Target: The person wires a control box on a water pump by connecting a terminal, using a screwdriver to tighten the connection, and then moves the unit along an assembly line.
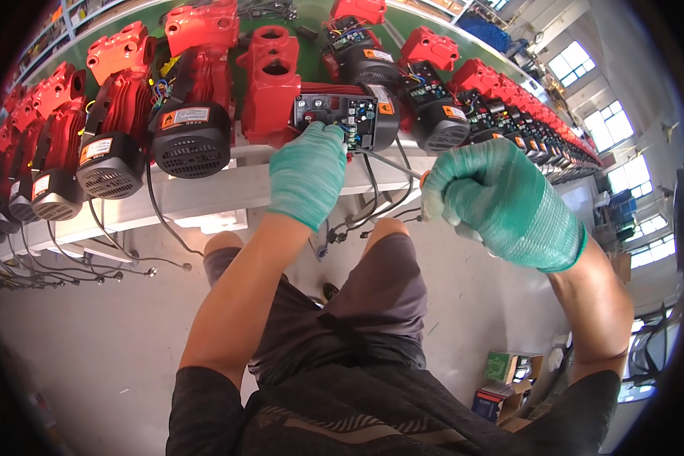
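Observation:
A red pump lies on the bench in front of me, its black control box uncovered so that a circuit board shows. Over the box's near left edge is my left hand in a green knit glove. Its fingertips press together by the board's terminals, and whatever they pinch is too small to make out. My right hand, gloved the same way, is wrapped round a screwdriver. The thin metal shaft points left toward the near edge of the box, while most of the handle is hidden in the fist.
More red pumps with black motor covers line the bench on both sides. Black power cables hang over the white bench edge toward the floor. Cartons stand on the floor at the lower right.

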Available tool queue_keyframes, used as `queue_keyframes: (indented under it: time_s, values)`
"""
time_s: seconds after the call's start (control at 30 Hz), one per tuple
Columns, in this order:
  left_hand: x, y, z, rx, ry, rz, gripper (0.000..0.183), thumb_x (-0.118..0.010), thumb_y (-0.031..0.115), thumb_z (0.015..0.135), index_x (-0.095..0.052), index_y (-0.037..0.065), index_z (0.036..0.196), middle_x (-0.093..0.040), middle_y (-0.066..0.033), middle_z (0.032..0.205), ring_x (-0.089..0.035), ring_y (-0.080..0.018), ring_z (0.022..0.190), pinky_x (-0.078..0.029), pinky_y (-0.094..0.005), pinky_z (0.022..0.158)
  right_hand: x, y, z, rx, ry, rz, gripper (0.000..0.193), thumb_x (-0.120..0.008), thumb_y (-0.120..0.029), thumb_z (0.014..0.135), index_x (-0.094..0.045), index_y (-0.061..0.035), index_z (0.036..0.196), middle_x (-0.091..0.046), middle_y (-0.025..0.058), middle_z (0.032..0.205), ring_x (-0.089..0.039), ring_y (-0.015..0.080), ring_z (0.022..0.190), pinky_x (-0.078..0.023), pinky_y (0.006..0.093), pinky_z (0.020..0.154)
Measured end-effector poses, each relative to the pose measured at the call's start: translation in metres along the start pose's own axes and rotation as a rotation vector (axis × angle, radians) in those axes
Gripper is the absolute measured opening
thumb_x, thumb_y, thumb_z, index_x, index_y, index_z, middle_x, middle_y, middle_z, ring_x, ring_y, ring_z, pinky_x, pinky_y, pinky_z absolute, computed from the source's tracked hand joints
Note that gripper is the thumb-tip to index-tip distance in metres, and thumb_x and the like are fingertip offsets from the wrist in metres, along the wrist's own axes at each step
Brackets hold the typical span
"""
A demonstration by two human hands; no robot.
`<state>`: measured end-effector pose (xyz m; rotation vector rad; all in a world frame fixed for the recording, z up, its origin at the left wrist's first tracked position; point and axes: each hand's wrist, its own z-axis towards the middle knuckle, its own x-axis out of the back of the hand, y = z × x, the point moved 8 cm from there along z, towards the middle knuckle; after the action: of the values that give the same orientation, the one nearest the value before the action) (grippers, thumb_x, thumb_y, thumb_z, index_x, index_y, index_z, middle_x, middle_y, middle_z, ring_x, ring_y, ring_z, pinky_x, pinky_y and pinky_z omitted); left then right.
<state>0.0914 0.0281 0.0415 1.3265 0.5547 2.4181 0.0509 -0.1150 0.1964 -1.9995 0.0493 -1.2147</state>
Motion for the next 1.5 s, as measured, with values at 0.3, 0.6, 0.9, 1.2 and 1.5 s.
queue_keyframes:
  time_s: [0.3,0.6,0.9,1.2,1.5]
  values:
    - [0.004,-0.003,0.000,0.007,-0.004,0.006,0.017,-0.066,0.020,0.095,-0.070,0.008,0.106,-0.070,-0.0138,0.101,-0.069,-0.0353,0.089,-0.055,-0.0453,0.081,0.005,0.032,-0.032,0.113,0.012,0.047,0.017,-0.055,0.000,0.091,-0.071,0.0029,0.097,-0.071,0.0126,0.081,-0.068,0.0173,0.076,-0.055,0.0316,0.075]
    - [0.008,0.005,-0.001,-0.046,0.076,-0.020,0.015,-0.068,0.018,0.094,-0.068,0.007,0.103,-0.070,-0.0144,0.099,-0.069,-0.0360,0.087,-0.055,-0.0447,0.078,-0.012,0.144,-0.073,0.050,0.180,0.483,0.033,-0.042,0.011,0.085,-0.070,0.0022,0.099,-0.064,0.0052,0.081,-0.059,0.0107,0.073,-0.050,0.0253,0.068]
    - [0.005,0.001,-0.002,-0.101,0.129,-0.052,0.012,-0.071,0.012,0.091,-0.067,0.004,0.099,-0.069,-0.0162,0.092,-0.067,-0.0361,0.082,-0.054,-0.0446,0.074,-0.034,0.188,-0.068,0.004,0.173,0.699,0.033,-0.043,0.011,0.085,-0.072,0.0015,0.099,-0.064,0.0034,0.080,-0.053,0.0070,0.065,-0.046,0.0230,0.061]
    - [0.007,0.006,-0.002,-0.061,0.108,-0.078,0.009,-0.072,0.008,0.090,-0.067,0.002,0.096,-0.061,-0.0113,0.080,-0.056,-0.0240,0.066,-0.049,-0.0370,0.065,-0.049,0.225,-0.075,-0.028,0.169,0.817,0.036,-0.041,0.014,0.085,-0.072,0.0023,0.099,-0.065,0.0040,0.081,-0.054,0.0072,0.064,-0.046,0.0227,0.060]
    - [0.024,-0.008,-0.030,0.137,0.099,-0.263,0.021,-0.072,0.006,0.092,-0.068,0.005,0.112,-0.063,-0.0027,0.085,-0.058,-0.0096,0.075,-0.048,-0.0267,0.068,-0.051,0.235,-0.078,0.202,0.286,0.755,0.033,-0.043,0.013,0.089,-0.070,-0.0023,0.098,-0.065,0.0039,0.080,-0.053,0.0061,0.059,-0.040,0.0210,0.049]
